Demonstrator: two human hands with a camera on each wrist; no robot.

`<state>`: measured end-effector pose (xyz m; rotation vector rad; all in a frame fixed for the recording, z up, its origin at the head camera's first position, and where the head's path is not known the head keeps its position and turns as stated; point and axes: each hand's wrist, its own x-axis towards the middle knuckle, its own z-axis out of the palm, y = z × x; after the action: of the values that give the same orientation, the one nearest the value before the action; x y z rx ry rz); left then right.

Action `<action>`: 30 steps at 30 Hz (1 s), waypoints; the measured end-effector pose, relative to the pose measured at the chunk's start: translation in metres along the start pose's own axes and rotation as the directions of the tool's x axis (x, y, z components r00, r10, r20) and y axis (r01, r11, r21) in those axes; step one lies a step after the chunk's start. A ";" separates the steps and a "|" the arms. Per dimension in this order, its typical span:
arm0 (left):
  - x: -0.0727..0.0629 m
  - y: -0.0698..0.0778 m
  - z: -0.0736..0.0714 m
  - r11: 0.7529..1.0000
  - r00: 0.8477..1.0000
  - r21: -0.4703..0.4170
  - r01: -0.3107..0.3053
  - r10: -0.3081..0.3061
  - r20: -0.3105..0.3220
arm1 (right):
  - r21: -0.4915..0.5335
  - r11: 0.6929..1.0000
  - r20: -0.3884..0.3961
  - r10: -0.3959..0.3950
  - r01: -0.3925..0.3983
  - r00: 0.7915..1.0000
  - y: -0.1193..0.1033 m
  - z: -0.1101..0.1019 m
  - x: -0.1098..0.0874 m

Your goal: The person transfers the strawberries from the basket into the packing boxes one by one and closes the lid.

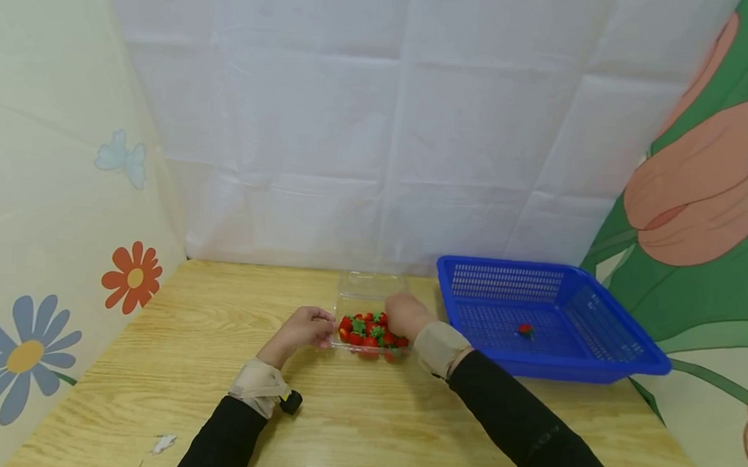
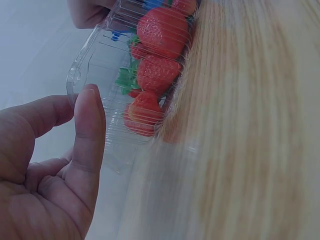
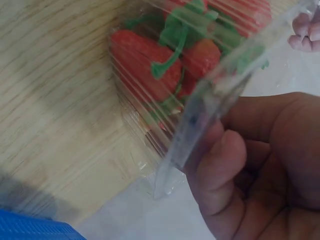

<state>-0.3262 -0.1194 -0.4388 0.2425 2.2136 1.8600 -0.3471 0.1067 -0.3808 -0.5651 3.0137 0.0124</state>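
Observation:
A clear plastic box (image 1: 342, 302) with its lid raised at the back stands mid-table, holding several red strawberries (image 1: 370, 343) with green leaves. My left hand (image 1: 305, 327) pinches the box's left rim; thumb (image 2: 89, 130) and forefinger meet at that edge in the left wrist view. At the box's right end is my right hand (image 1: 407, 316), reaching over the strawberries. Its fingers (image 3: 222, 160) are curled close against the clear rim in the right wrist view. The fingertips are partly hidden behind the plastic, and I cannot tell whether they hold anything.
A blue perforated basket (image 1: 555, 367) stands at the right of the wooden table (image 1: 342, 425), with one strawberry (image 1: 525, 329) on its floor. A white scrap (image 1: 164, 444) lies at front left. A white sheet (image 1: 304, 121) hangs behind the table, with flower-printed sheets on both sides.

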 end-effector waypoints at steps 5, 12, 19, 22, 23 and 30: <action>0.001 0.000 0.000 1.000 1.000 0.001 -0.010 0.010 0.009 | -0.012 1.000 0.020 0.010 -0.010 1.000 -0.001 0.003 0.000; 0.000 -0.001 0.001 1.000 1.000 -0.005 -0.007 0.007 0.008 | 0.007 0.999 0.051 0.046 -0.047 0.998 -0.002 0.005 0.001; 0.000 0.000 0.001 1.000 1.000 -0.013 -0.001 0.001 -0.001 | 0.017 0.998 0.070 0.054 -0.056 0.996 -0.001 0.003 0.002; 0.001 -0.001 0.001 1.000 1.000 -0.014 -0.002 0.002 -0.001 | 0.014 0.999 0.065 0.045 -0.046 0.997 -0.001 0.003 0.002; 0.001 -0.001 0.001 1.000 1.000 -0.016 -0.003 0.003 -0.001 | 0.014 0.999 0.061 0.042 -0.043 0.997 0.000 0.003 0.002; 0.002 -0.004 -0.001 1.000 1.000 -0.019 0.003 -0.003 0.001 | 0.051 0.998 -0.013 -0.020 0.021 1.000 0.004 -0.005 -0.005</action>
<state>-0.3283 -0.1209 -0.4423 0.2360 2.1934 1.8778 -0.3447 0.1124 -0.3758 -0.5929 3.0103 -0.0699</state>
